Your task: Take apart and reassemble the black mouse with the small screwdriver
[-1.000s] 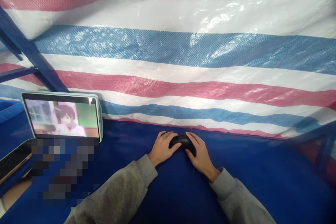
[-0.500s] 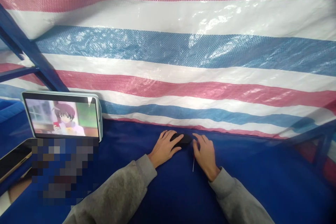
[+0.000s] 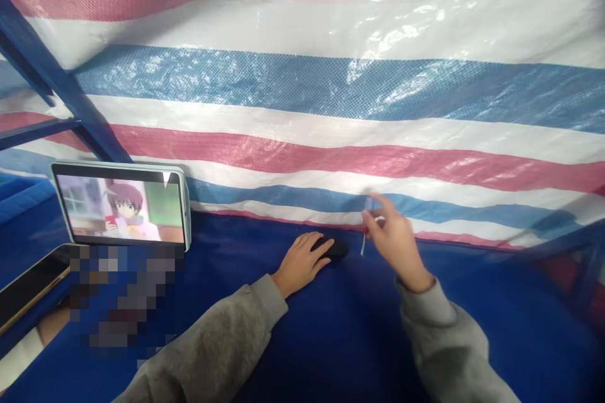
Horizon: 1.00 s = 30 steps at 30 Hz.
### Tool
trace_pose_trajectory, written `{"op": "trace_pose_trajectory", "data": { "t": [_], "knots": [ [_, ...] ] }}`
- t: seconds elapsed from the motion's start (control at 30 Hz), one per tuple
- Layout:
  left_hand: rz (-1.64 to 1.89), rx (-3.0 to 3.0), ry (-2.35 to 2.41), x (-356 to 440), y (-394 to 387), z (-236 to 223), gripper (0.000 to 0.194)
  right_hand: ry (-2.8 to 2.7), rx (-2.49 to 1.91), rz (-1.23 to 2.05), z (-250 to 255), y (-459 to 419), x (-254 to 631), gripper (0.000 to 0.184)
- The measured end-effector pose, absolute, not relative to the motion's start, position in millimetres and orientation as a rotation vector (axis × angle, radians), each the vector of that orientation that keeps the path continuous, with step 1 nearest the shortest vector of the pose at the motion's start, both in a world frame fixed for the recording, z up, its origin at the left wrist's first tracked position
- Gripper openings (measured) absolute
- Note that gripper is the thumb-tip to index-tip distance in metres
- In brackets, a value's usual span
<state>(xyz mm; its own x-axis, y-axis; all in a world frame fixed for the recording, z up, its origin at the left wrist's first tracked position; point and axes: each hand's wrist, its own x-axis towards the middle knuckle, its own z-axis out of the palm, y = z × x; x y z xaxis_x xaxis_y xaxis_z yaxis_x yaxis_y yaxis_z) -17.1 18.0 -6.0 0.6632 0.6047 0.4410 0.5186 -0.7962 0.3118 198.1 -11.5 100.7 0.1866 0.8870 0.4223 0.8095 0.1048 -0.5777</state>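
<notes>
My left hand [image 3: 301,262] rests on a black computer mouse [image 3: 336,249] lying on the dark blue surface [image 3: 321,340], its fingers curled over the near side. A small screwdriver [image 3: 363,244] is pinched between the thumb and fingers of my right hand [image 3: 394,242], raised to the right of the mouse. Its thin metal shaft points down, with a reddish part and a see-through handle above. The tip is apart from the mouse. Motion blurs the right fingertips a little.
At the left a tablet [image 3: 121,204] stands upright, playing a cartoon. A phone [image 3: 35,283] lies in front of it, next to a pixelated patch. Striped plastic sheeting [image 3: 331,88] hangs behind the surface. Blue metal bars [image 3: 61,85] frame the left side.
My right hand has lifted up and away from the mouse to the right, bringing the screwdriver with it. My left hand stays on the mouse. The view has shifted slightly.
</notes>
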Motion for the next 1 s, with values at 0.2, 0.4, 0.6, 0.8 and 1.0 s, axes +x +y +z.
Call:
{"op": "trace_pose_trajectory", "data": {
  "t": [0.2, 0.4, 0.6, 0.8, 1.0],
  "knots": [
    [0.804, 2.719, 0.907, -18, 18, -7, 0.041, -1.638, -1.607, 0.202, 122, -16, 188, 0.039],
    [0.822, 2.708, 0.883, -18, 18, -7, 0.041, -1.829, -1.606, 0.191, 93, -17, 192, 0.028],
    [0.819, 2.684, 0.896, -18, 18, -7, 0.041, -1.861, -1.616, 0.165, 95, -16, 193, 0.024],
    [0.819, 2.702, 0.901, -18, 18, -7, 0.041, -1.802, -1.587, 0.216, 99, -20, 189, 0.026],
    [0.826, 2.699, 0.893, -18, 17, -7, 0.041, -1.851, -1.597, 0.204, 97, -20, 187, 0.028]
  ]
}}
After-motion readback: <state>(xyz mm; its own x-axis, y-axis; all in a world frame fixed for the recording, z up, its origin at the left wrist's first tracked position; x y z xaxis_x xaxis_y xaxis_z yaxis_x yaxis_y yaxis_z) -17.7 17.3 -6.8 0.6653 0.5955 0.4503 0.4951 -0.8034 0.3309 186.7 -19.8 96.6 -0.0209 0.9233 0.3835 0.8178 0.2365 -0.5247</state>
